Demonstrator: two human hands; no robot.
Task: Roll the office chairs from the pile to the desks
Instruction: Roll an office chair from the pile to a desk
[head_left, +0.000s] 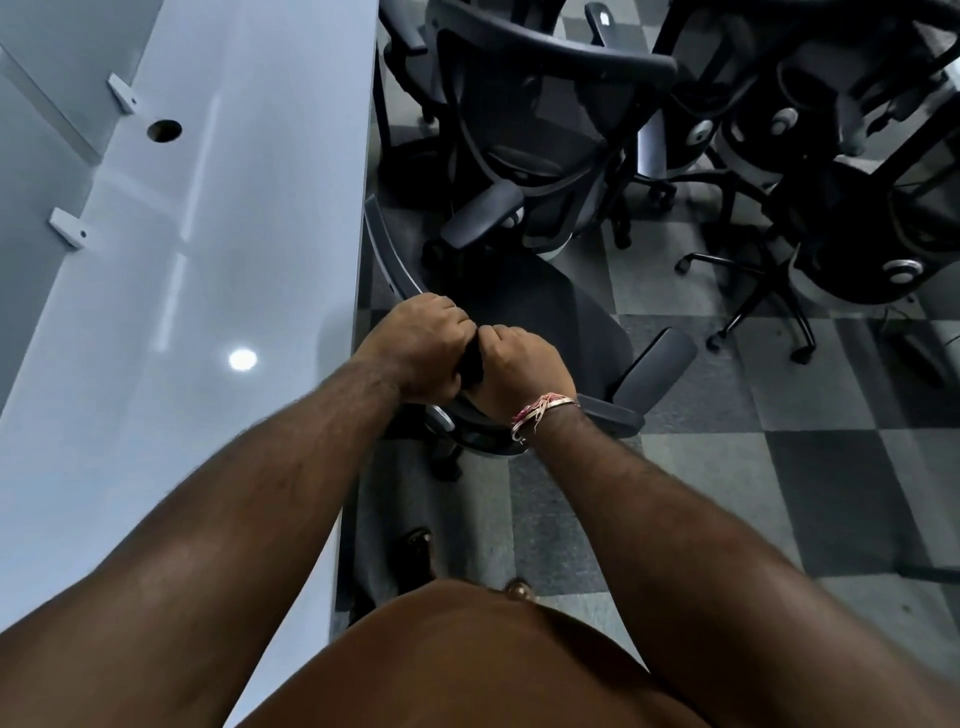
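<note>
Dark mesh and black plastic make up the office chair (545, 332) in hand, which sits just beside the long edge of the pale grey desk (218, 260), its seat at about one o'clock from the hands and its backrest top under them. Both the left hand (415, 348) and the right hand (519, 366) have their fingers curled tight round the top of the backrest, knuckles nearly touching, so the grip is narrow and centred. That closeness is the first risk, in my judgement: with both hands at one point the chair can swivel freely on its column, and a push could spin the seat rather than roll the base. The near armrest (660, 364) juts out at three o'clock, while the far one lies close to the desk edge at eleven o'clock and may knock or scrape it if the chair turns. A second chair (524, 156) stands at twelve o'clock, very near the held one, and their arms or castors could lock together. More chairs in the pile (831, 156) crowd one to two o'clock, star bases splayed over the chequered carpet (753, 493), ready to snag a wheel. A foot (418, 545) at six o'clock sits near the castors and could be run over.
</note>
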